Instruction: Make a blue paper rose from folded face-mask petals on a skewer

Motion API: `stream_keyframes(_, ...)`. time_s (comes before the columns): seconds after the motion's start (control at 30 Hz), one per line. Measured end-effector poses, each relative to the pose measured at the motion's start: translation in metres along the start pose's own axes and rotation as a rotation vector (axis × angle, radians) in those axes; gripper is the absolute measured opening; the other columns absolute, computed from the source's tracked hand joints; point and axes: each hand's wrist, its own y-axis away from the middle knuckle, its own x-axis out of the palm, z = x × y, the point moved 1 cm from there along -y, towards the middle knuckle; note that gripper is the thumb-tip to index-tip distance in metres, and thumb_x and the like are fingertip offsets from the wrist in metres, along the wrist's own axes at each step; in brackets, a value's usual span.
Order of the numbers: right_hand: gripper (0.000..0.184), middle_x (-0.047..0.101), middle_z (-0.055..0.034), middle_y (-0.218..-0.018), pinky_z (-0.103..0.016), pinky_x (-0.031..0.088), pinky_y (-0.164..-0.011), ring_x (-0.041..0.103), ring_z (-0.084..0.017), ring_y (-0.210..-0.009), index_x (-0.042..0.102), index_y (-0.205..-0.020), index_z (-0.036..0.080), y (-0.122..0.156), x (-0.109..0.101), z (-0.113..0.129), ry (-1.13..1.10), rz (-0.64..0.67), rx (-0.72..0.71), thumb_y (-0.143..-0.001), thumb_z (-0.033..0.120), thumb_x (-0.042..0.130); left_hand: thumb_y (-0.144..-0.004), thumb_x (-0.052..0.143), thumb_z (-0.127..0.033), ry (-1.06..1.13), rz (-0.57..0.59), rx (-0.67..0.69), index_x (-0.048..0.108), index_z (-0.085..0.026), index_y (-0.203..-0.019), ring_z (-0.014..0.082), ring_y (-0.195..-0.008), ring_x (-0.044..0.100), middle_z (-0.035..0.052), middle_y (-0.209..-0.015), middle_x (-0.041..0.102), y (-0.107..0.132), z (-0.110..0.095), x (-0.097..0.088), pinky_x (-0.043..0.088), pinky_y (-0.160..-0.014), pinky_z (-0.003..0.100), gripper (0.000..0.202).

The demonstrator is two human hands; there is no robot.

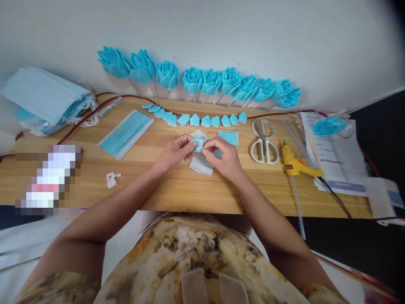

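Note:
Between the fingers of both hands is a small folded piece of blue mask fabric (198, 145). My left hand (175, 153) pinches its left side, thumb on top. At its right edge, my right hand (225, 155) pinches with thumb and fingertips. White cut pieces of fabric (202, 165) lie on the table under the hands, partly covered. Just behind my right hand is a blue cut rectangle of fabric (232, 137). Farther back runs a row of folded blue petals (194, 120). A flat blue face mask (125, 134) lies left of my left hand.
Blue fabric roses (211, 82) on sticks lean along the wall. Scissors (263, 145), a yellow glue gun (294, 164) and papers (338, 147) lie at right. At left are stacked masks (47, 95), a blurred phone-like object (52, 177) and white scraps (112, 180). A cable (71, 131) crosses the back.

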Motion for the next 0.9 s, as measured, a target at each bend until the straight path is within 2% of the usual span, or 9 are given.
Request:
stream_keyframes(0.23,0.010,0.064,-0.0002,-0.075,-0.032,0.047,-0.070,0.057,-0.016,-0.072,0.059,-0.076,0.024,0.0002,0.0010,-0.0010,0.013,0.001,0.058,-0.085,0.022,0.062,-0.074,0.079,-0.059,0.013,0.015,-0.013,0.060,-0.017,-0.074,0.0073,-0.051,0.050,-0.0031,-0.058,0.058,0.0008,-0.0001,0.0002,0.043,-0.052,0.020,0.046)
stream_keyframes(0.7,0.009,0.064,0.0000,-0.074,-0.030,0.045,-0.067,0.056,-0.015,-0.070,0.059,-0.075,0.022,0.0006,0.0011,-0.0024,0.029,-0.011,0.071,-0.084,0.021,0.061,-0.075,0.076,-0.058,-0.018,0.034,-0.020,0.060,-0.017,-0.075,0.0077,-0.052,0.052,-0.0025,-0.061,0.059,0.0020,-0.0036,0.0013,0.045,-0.054,0.021,0.044)
stream_keyframes(0.9,0.009,0.064,-0.0003,-0.074,-0.029,0.045,-0.066,0.056,-0.015,-0.070,0.059,-0.075,0.022,0.0002,0.0014,-0.0021,0.018,-0.005,0.078,-0.083,0.020,0.060,-0.071,0.080,-0.054,0.000,0.050,-0.013,0.062,-0.016,-0.080,0.0069,-0.051,0.050,-0.0039,-0.060,0.058,0.0008,0.0003,0.0010,0.041,-0.050,0.019,0.043)
